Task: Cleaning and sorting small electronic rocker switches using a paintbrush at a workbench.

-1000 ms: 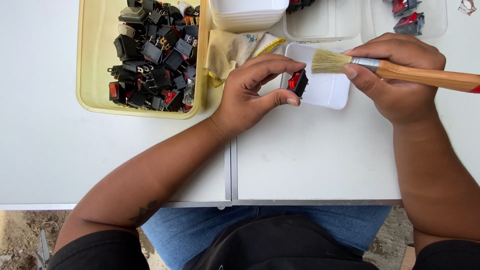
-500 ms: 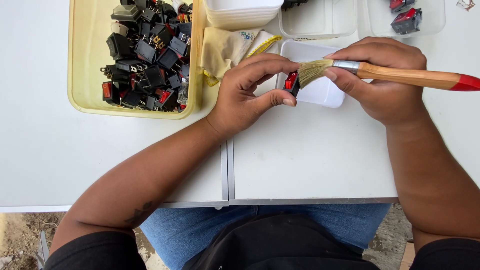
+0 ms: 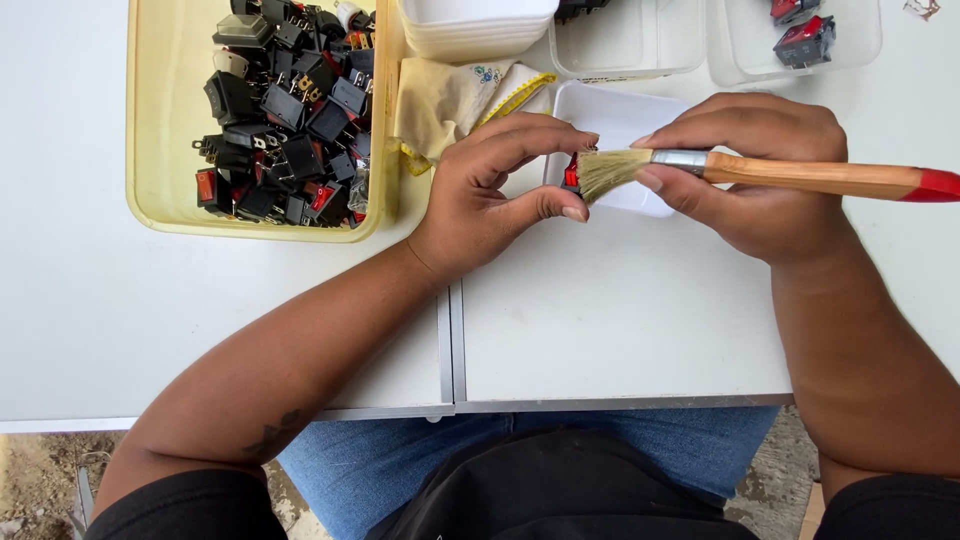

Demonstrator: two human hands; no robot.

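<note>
Brushing is judged to be the step in hand: in the head view a small red-and-black switch is pinched by the left hand over a white tray, while a wooden-handled paintbrush is gripped by the right hand, bristles touching the switch. A turned switch is likely called for next; more switches are heaped in the yellow tub at ten o'clock.

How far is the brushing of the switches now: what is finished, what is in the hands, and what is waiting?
Done, it seems: two red-and-black rocker switches lie in a clear container. In hand: the left hand pinches one red switch while the right hand brushes it with a wooden-handled paintbrush. Left: the yellow tub holds a large pile of switches.
</note>
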